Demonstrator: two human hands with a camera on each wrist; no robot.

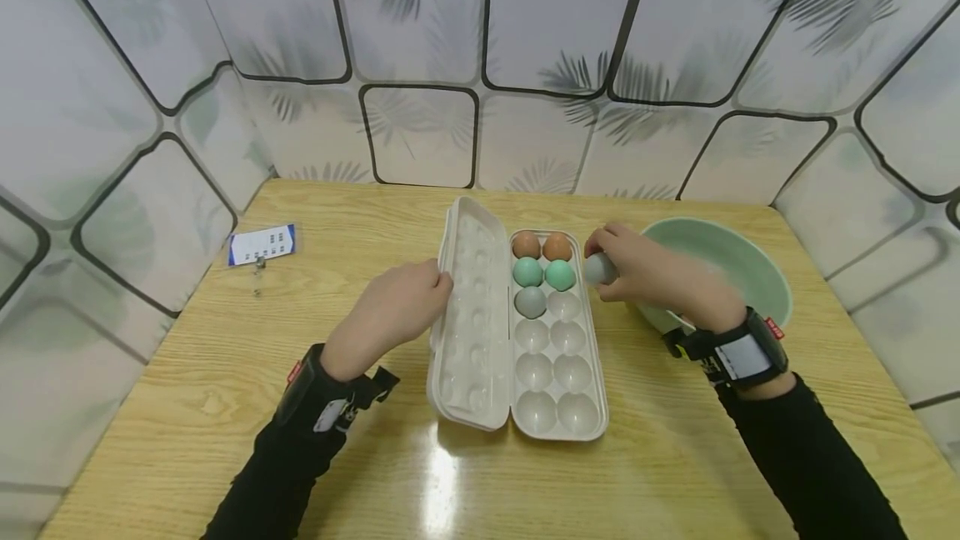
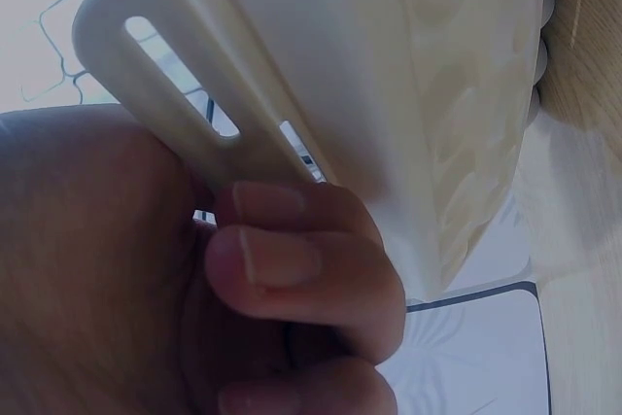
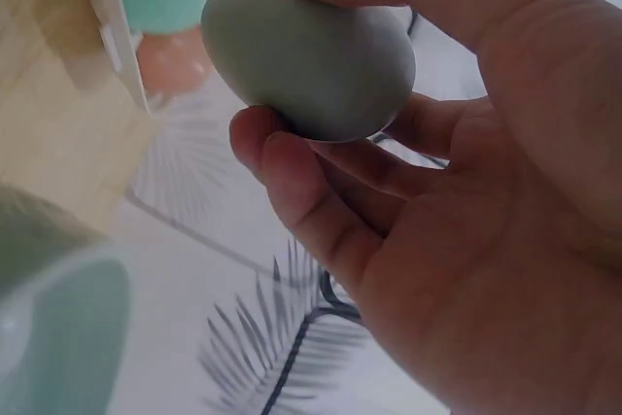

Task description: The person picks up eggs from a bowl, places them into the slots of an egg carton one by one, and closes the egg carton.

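Observation:
A white egg carton [image 1: 597, 390] stands on the table with its lid [image 1: 472, 323] raised on the left side. In its far rows sit two brown eggs [image 1: 527, 245], two green eggs [image 1: 528, 272] and one grey egg [image 1: 531, 302]; several cups nearer me hold no egg. My left hand [image 1: 401, 302] grips the lid's outer edge, fingers curled round it in the left wrist view. Just right of the carton, my right hand [image 1: 648, 265] pinches another grey egg [image 3: 311, 55] between thumb and fingertips, apart from the carton.
A pale green bowl [image 1: 750, 257] stands at the right, partly behind my right hand and wrist. Toward the left back lies a small blue-and-white card [image 1: 262, 245] with a metal clip [image 1: 260, 262]. A patterned wall [image 1: 536, 140] borders the table's far edge.

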